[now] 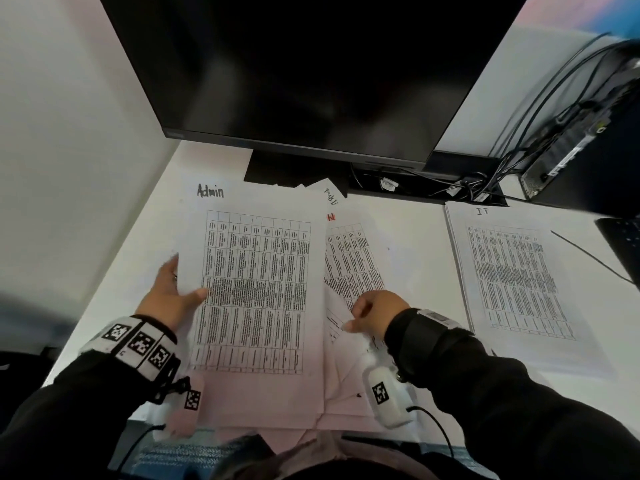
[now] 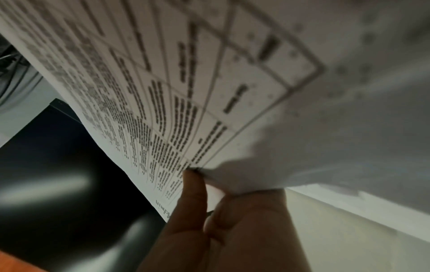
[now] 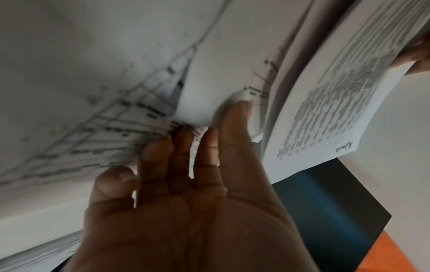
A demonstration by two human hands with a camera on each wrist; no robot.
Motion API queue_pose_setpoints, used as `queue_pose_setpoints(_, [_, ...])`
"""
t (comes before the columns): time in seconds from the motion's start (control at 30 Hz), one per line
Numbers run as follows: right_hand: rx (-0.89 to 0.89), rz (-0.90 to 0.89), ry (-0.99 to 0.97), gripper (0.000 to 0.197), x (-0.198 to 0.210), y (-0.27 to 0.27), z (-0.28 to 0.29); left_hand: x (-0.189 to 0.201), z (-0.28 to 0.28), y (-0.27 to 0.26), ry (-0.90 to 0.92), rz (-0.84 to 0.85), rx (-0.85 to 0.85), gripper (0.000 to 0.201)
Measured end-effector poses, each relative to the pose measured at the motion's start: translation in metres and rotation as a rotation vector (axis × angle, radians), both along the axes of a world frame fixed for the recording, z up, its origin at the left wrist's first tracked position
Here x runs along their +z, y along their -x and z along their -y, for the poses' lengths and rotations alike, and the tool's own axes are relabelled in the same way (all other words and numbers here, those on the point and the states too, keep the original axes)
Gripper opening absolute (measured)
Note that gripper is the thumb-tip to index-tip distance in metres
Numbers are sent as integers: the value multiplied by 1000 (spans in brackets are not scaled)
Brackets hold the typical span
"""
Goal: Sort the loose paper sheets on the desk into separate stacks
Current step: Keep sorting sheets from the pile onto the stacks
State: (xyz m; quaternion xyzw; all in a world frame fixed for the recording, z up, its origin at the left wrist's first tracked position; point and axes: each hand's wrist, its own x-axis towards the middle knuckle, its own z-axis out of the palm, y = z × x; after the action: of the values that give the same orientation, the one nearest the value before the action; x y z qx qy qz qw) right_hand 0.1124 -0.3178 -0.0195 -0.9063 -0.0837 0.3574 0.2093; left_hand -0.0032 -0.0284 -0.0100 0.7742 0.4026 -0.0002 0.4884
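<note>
A white sheet headed "Admin" (image 1: 256, 292), printed with a dense table, is held lifted over the desk's left side. My left hand (image 1: 173, 292) pinches its left edge, thumb (image 2: 194, 185) on top and fingers beneath. The same Admin sheet (image 3: 330, 103) shows at the right of the right wrist view. My right hand (image 1: 372, 311) grips the loose sheets (image 1: 349, 268) in the middle pile, its fingers (image 3: 204, 145) curled into the paper. One of those sheets carries a red letter at its top. A neat stack headed "IT" (image 1: 516, 275) lies at the right.
A large dark monitor (image 1: 311, 71) stands at the back on its stand. Cables (image 1: 460, 188) and a small computer box (image 1: 571, 147) fill the back right corner. A black keyboard edge (image 1: 623, 244) lies at the far right. A white wall (image 1: 69, 133) borders the desk's left.
</note>
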Motion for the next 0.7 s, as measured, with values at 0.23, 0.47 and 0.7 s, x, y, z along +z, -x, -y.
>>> queue_pose_setpoints(0.23, [-118, 113, 32, 28, 8, -19, 14, -2, 0, -2, -195, -154, 3, 42])
queue_pose_setpoints(0.47, [46, -147, 232, 29, 27, -14, 42, -1, 16, -14, -218, -344, -34, 52])
queue_pose_setpoints(0.7, [-154, 123, 64, 41, 20, -38, 49, -7, 56, -32, -99, -384, -20, 57])
